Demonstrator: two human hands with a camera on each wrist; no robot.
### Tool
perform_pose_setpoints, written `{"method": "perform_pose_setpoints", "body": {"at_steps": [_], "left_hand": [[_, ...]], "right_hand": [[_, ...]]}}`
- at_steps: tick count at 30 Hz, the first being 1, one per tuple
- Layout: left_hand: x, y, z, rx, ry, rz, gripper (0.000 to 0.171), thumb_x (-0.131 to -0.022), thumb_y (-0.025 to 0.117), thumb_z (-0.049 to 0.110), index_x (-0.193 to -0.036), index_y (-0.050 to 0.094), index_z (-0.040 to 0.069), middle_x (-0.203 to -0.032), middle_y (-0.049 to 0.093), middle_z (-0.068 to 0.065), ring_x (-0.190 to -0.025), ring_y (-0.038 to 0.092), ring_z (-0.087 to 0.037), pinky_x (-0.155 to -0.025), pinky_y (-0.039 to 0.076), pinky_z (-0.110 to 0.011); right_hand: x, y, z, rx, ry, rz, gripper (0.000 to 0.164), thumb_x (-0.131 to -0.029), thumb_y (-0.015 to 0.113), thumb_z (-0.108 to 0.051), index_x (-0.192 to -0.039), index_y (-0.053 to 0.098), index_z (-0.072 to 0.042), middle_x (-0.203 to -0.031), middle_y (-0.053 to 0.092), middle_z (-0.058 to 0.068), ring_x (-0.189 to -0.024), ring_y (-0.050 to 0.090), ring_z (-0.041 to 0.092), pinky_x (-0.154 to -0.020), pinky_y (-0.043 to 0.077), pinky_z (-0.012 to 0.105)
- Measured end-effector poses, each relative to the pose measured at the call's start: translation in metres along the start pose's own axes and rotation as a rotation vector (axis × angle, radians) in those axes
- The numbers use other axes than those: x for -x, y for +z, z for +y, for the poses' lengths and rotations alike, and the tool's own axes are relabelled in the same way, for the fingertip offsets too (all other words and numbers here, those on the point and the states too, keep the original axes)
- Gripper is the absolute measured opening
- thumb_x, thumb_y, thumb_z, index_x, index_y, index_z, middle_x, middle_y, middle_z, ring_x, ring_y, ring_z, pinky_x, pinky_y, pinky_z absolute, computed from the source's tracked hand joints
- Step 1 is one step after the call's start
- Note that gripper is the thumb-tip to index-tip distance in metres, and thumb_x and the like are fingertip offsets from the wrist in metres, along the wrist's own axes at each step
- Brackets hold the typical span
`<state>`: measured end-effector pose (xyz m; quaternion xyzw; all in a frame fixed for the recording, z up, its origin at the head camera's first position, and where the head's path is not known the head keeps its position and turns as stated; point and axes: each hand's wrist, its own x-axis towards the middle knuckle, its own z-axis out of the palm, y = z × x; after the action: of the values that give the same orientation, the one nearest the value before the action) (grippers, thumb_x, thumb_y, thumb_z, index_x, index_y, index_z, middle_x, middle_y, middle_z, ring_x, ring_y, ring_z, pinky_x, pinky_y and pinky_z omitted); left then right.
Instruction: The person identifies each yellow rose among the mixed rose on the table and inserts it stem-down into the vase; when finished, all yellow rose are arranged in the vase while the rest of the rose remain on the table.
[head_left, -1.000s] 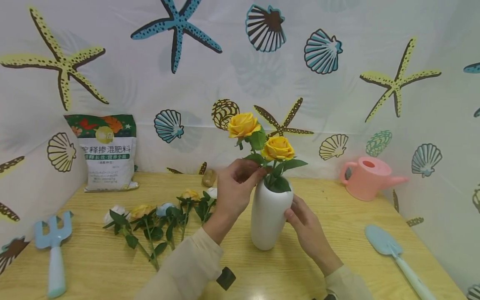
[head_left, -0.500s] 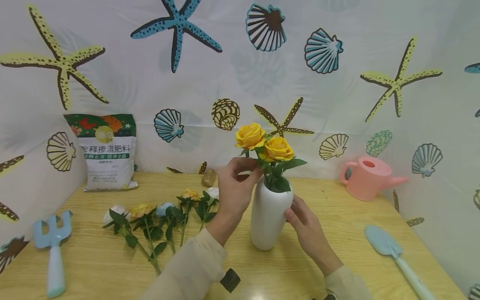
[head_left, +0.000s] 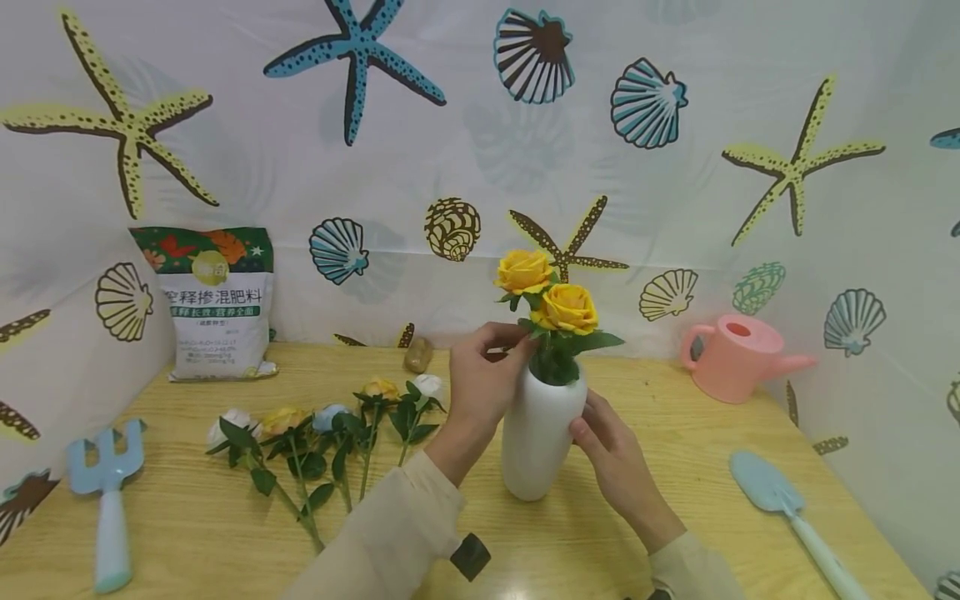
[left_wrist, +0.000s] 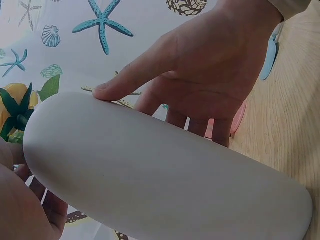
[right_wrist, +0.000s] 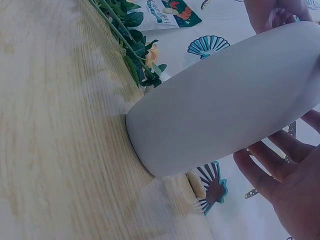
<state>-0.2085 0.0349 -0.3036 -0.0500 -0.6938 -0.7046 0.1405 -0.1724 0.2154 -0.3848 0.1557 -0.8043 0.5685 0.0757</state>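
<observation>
Pinching greenery just under blooms of two yellow roses (head_left: 566,310) at mouth of white vase (head_left: 536,442) w/ L hand (head_left: 483,375), fingertips bent in close; can't tell which stem. Holding vase's side w/ R hand (head_left: 611,446), thumb nr side, fingers round back, spread to vase's width. Got vase standing on wooden table (head_left: 585,550), roses in it. Also see loose flowers (head_left: 283,421) lying to L, blue fork (head_left: 111,508) further L, printed bag (head_left: 213,333) behind, pink watering can (head_left: 723,362) + blue trowel (head_left: 767,482) on R.
</observation>
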Motion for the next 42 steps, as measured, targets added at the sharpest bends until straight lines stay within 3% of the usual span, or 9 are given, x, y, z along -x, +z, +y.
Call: {"method": "perform_pose_setpoints", "body": {"at_steps": [5,10,14,19,26,32,38,42], "left_hand": [[0.001,-0.004,-0.003,-0.045,-0.036,-0.028,0.011,-0.093,0.074,0.017,-0.1,0.076,0.009,-0.104,0.073,-0.006,-0.095,0.066,-0.024,-0.08,0.06,-0.038],[-0.001,-0.015,-0.01,-0.038,0.021,-0.066,0.014,-0.092,0.076,0.019,-0.101,0.077,0.009,-0.102,0.074,-0.007,-0.095,0.067,-0.023,-0.08,0.056,-0.033],[-0.003,-0.031,-0.015,-0.031,0.063,-0.074,0.015,-0.092,0.075,0.016,-0.103,0.077,0.006,-0.102,0.075,-0.009,-0.095,0.066,-0.02,-0.078,0.051,-0.031],[-0.003,-0.065,-0.024,-0.078,0.038,-0.044,0.018,-0.093,0.073,0.015,-0.108,0.075,0.004,-0.103,0.073,-0.01,-0.092,0.067,-0.019,-0.075,0.053,-0.027],[0.005,-0.12,-0.046,-0.303,0.014,-0.05,0.019,-0.096,0.069,0.013,-0.115,0.071,0.008,-0.108,0.072,-0.011,-0.097,0.065,-0.017,-0.082,0.052,-0.022],[0.018,-0.157,-0.059,-0.497,0.003,-0.08,0.022,-0.097,0.067,0.01,-0.118,0.068,0.005,-0.106,0.072,-0.011,-0.095,0.067,-0.02,-0.08,0.053,-0.021],[0.028,-0.178,-0.065,-0.716,-0.02,-0.165,0.026,-0.093,0.07,0.011,-0.118,0.067,0.004,-0.097,0.073,-0.007,-0.083,0.066,-0.016,-0.071,0.054,-0.031],[0.032,-0.181,-0.066,-0.821,-0.065,-0.238,0.035,-0.091,0.074,0.014,-0.123,0.065,0.003,-0.092,0.072,-0.003,-0.08,0.066,-0.014,-0.067,0.055,-0.033]], "right_hand": [[-0.001,0.001,-0.001,0.0,0.016,-0.006,0.046,-0.108,0.047,-0.019,-0.152,0.041,-0.011,-0.153,0.048,0.018,-0.138,0.049,0.041,-0.097,0.051,0.024],[-0.001,0.001,0.0,0.007,0.016,-0.006,0.046,-0.108,0.047,-0.02,-0.153,0.04,-0.011,-0.153,0.047,0.018,-0.139,0.048,0.042,-0.096,0.051,0.023],[-0.001,0.001,0.001,0.023,0.016,0.001,0.046,-0.108,0.048,-0.02,-0.152,0.041,-0.011,-0.152,0.049,0.018,-0.138,0.049,0.042,-0.095,0.052,0.023],[-0.001,0.002,0.001,0.028,0.007,0.003,0.046,-0.108,0.048,-0.019,-0.152,0.041,-0.01,-0.151,0.05,0.019,-0.137,0.05,0.042,-0.095,0.052,0.024],[-0.002,0.003,0.0,0.016,0.021,-0.004,0.046,-0.108,0.048,-0.02,-0.153,0.04,-0.011,-0.153,0.048,0.018,-0.139,0.048,0.042,-0.095,0.051,0.022],[0.0,0.002,-0.002,0.026,0.026,0.006,0.046,-0.108,0.048,-0.019,-0.152,0.042,-0.01,-0.153,0.049,0.019,-0.138,0.05,0.042,-0.094,0.051,0.02],[0.0,0.002,-0.003,0.019,0.013,0.017,0.045,-0.107,0.05,-0.016,-0.151,0.043,-0.008,-0.151,0.05,0.02,-0.136,0.051,0.042,-0.093,0.052,0.02],[0.001,0.002,-0.003,0.012,0.016,0.019,0.045,-0.107,0.049,-0.016,-0.151,0.043,-0.007,-0.151,0.05,0.02,-0.136,0.051,0.043,-0.093,0.052,0.019]]}}
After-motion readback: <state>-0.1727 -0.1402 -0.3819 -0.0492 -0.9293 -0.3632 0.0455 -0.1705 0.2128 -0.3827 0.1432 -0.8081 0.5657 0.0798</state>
